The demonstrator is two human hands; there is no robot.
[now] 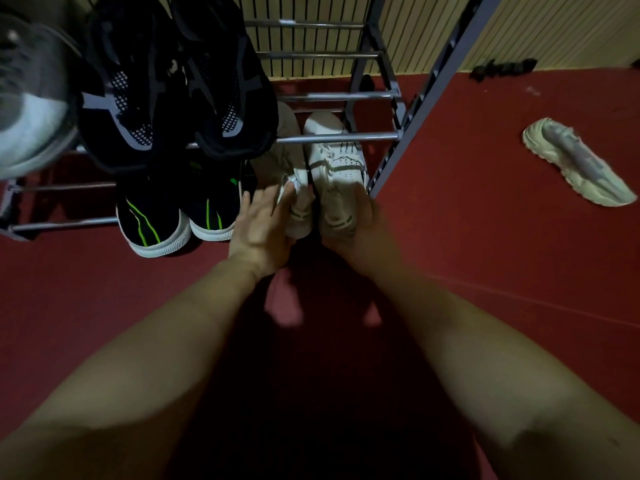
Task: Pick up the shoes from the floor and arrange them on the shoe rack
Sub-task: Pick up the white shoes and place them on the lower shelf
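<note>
Placement step, white pair going onto the bottom tier of the shoe rack [346,137]; your left hand [259,225] lies flat-fingered against the heel of the left white shoe [280,161], gripping nothing; your right hand [362,220] wraps the heel of the right white shoe [337,161], just at 3 o'clock of its mate; toes point to 12, under the rail; next, as I judge it: square the heels, let go, then reach toward 2 o'clock, where a pale shoe [575,161] lies on the floor [485,237], well apart from your right hand.
</note>
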